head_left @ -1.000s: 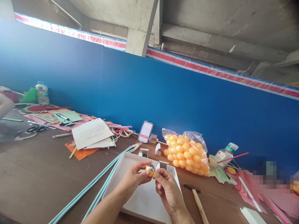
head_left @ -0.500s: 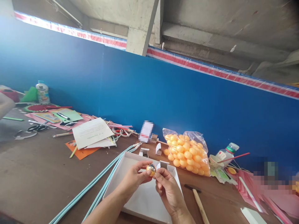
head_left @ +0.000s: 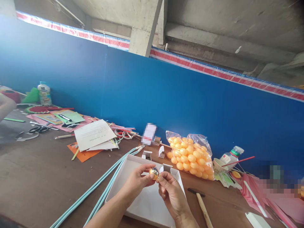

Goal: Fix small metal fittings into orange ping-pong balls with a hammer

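My left hand (head_left: 140, 178) is closed around a small ball (head_left: 154, 172), orange below with shiny, mirror-like metallic patches above. Against the ball's right side, the thumb and forefinger of my right hand (head_left: 169, 185) are pinched together; whatever sits between these fingertips is too small to make out. Both hands are raised over a shallow white box (head_left: 147, 207). A small white carton (head_left: 167, 169) stands partly hidden behind my right hand. Just beyond the box's far edge is another little open carton (head_left: 146, 155) with dark bits inside.
A clear bag of orange balls (head_left: 190, 155) rests near the blue partition (head_left: 133, 88). To the right lies a hammer (head_left: 203, 207). Long pale-blue cords (head_left: 95, 186) run along the left, with papers (head_left: 93, 134) and scissors (head_left: 39, 129) beyond. Another person's arm (head_left: 6, 106) shows far left.
The view has shifted very slightly. Both hands keep the same hold at the ball, with no clear movement otherwise.
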Available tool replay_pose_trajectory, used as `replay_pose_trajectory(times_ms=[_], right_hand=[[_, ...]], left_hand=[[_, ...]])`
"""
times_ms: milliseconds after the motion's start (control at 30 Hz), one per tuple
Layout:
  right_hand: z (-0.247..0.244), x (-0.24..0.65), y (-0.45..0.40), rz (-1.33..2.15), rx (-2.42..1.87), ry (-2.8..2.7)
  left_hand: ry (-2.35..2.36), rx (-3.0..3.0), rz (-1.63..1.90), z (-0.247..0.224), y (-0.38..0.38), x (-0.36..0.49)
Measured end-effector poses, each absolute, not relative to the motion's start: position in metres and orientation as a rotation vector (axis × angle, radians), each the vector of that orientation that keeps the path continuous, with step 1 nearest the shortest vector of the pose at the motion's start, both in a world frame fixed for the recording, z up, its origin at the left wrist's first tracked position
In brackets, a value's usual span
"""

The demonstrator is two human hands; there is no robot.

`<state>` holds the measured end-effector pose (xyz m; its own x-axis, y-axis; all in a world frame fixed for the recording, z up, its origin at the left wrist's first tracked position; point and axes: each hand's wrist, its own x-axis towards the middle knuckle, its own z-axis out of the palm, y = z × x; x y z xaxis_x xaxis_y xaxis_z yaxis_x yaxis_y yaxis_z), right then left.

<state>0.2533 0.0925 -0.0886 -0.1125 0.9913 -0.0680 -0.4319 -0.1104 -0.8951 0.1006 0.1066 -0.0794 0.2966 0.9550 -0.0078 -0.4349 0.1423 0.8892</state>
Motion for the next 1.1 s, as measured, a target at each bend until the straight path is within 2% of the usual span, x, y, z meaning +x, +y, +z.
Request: replay_pose_trajectory(times_ms=[1100], right_hand=[[-0.0871, 0.2555, 0.0923, 1.516, -0.909, -0.934]], left_hand=[[0.727, 0.955, 1.126, -0.0794, 0.1068, 0.1004]])
